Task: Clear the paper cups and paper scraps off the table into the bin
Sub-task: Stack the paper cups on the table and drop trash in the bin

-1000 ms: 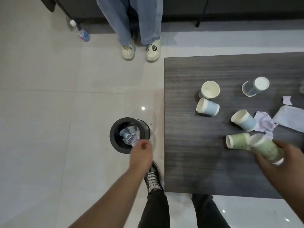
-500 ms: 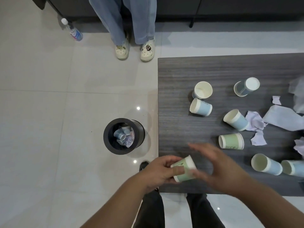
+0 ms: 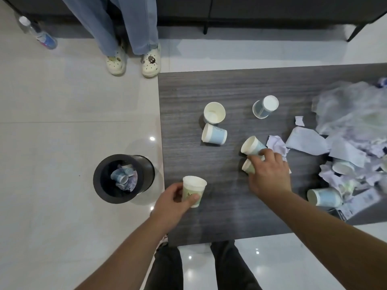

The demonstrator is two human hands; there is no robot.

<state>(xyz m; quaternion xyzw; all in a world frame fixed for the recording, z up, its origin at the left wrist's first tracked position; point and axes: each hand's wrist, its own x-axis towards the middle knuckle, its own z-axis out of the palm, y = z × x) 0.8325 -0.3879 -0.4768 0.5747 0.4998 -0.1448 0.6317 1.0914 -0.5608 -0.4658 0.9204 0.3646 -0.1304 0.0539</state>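
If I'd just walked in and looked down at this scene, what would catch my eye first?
Probably the two bare hands at work: the left hand holds a green paper cup upright near the table's near-left corner, while the right hand reaches onto two tipped cups mid-table. Next, the black bin on the pale floor to the left, already holding cups and crumpled paper, and the heap of paper scraps along the dark table's right side.

place: lounge-like room, probably | cues: tiled floor (image 3: 62,91) — low dark table (image 3: 209,216) — sofa base (image 3: 251,11)
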